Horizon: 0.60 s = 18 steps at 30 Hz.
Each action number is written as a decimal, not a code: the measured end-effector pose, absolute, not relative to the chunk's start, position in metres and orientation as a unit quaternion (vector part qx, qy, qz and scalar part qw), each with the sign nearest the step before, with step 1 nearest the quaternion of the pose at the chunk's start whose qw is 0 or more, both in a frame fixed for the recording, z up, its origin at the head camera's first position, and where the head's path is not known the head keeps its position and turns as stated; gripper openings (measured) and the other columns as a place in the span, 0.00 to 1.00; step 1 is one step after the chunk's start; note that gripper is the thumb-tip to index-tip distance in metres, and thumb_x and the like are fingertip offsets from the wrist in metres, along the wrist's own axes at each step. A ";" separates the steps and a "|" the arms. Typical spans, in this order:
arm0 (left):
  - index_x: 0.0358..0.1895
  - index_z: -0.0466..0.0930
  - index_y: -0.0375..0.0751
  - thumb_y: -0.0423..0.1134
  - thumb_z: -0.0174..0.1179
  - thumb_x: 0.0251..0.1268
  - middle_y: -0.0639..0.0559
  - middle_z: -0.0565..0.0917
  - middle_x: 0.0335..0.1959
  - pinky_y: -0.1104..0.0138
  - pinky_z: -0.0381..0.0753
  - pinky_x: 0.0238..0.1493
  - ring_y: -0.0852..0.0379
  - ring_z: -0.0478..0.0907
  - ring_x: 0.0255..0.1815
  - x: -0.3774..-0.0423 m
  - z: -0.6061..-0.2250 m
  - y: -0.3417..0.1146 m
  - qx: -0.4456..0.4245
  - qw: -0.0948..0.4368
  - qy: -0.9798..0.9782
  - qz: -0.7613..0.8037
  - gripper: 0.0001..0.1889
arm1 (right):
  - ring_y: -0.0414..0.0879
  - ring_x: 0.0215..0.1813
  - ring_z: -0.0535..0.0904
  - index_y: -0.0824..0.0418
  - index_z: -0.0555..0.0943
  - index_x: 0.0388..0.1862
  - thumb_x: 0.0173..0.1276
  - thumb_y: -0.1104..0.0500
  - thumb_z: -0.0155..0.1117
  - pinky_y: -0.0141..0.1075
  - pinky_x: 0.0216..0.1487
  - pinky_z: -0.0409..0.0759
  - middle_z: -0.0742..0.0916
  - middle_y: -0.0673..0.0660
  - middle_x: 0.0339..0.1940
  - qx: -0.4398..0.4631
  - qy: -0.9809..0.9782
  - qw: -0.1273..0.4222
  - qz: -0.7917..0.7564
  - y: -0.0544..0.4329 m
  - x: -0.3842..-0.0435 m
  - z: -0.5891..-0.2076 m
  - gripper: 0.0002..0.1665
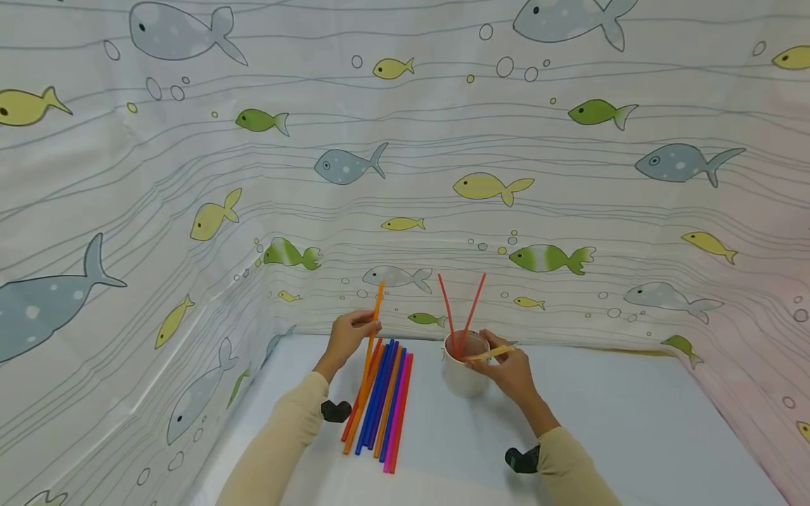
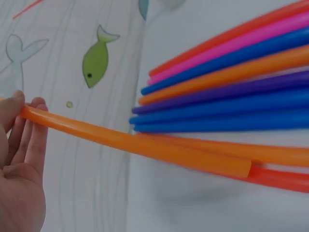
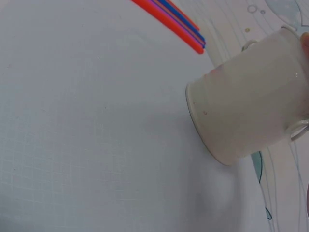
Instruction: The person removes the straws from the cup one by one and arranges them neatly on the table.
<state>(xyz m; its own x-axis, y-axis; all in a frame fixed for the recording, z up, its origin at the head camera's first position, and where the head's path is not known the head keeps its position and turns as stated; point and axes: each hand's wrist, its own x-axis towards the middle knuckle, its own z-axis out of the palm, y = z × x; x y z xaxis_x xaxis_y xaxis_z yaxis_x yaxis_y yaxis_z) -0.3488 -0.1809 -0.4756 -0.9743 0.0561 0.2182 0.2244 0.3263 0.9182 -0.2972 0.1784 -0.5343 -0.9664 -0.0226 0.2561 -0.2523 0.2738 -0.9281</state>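
Note:
My left hand [image 1: 349, 339] pinches an orange straw [image 1: 378, 299] near its upper part and holds it tilted over a bundle of straws [image 1: 383, 400]. In the left wrist view, the lower end of that straw overlaps an orange and a red straw lying beneath it. A small white pail [image 1: 467, 383] stands on the table with two red straws [image 1: 473, 309] leaning apart inside. My right hand [image 1: 511, 372] holds the pail at its rim, thumb and fingers around a tan rod [image 1: 492, 353] that looks like the pail's handle. Most of that hand is outside the right wrist view.
The loose straws are red, orange, blue, purple and pink, lying roughly side by side on the white table [image 1: 607, 422]. A fish-patterned sheet [image 1: 405, 204] hangs behind the table and along its sides. Black wrist devices [image 1: 524, 460] are worn at both sleeves.

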 end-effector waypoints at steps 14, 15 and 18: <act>0.52 0.82 0.29 0.37 0.64 0.66 0.37 0.87 0.40 0.62 0.84 0.47 0.50 0.86 0.39 -0.336 -0.517 -0.211 -0.015 0.020 -0.823 -0.568 0.16 | 0.50 0.70 0.70 0.53 0.73 0.70 0.46 0.41 0.81 0.39 0.63 0.72 0.78 0.52 0.66 0.075 -0.797 0.084 0.593 0.178 -0.295 -0.533 0.51; 0.51 0.83 0.29 0.37 0.64 0.66 0.38 0.87 0.39 0.62 0.84 0.47 0.51 0.86 0.38 -0.336 -0.521 -0.211 -0.009 0.022 -0.825 -0.565 0.16 | 0.50 0.70 0.70 0.53 0.72 0.70 0.46 0.41 0.81 0.40 0.63 0.72 0.78 0.52 0.66 0.074 -0.797 0.085 0.593 0.178 -0.295 -0.533 0.51; 0.49 0.84 0.31 0.38 0.64 0.66 0.41 0.88 0.36 0.63 0.84 0.45 0.53 0.86 0.37 -0.333 -0.532 -0.212 0.006 0.022 -0.831 -0.556 0.15 | 0.50 0.70 0.70 0.53 0.72 0.70 0.47 0.42 0.81 0.39 0.62 0.72 0.78 0.52 0.66 0.075 -0.797 0.084 0.593 0.178 -0.295 -0.532 0.51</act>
<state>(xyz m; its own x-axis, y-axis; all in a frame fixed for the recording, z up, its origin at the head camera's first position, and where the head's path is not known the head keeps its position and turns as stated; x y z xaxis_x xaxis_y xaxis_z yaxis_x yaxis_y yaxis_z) -0.3328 -0.2121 -0.5317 -0.9990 -0.0348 0.0287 0.0132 0.3822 0.9240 -0.2949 0.1783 -0.5321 -0.9746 -0.0198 0.2231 -0.2193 0.2852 -0.9330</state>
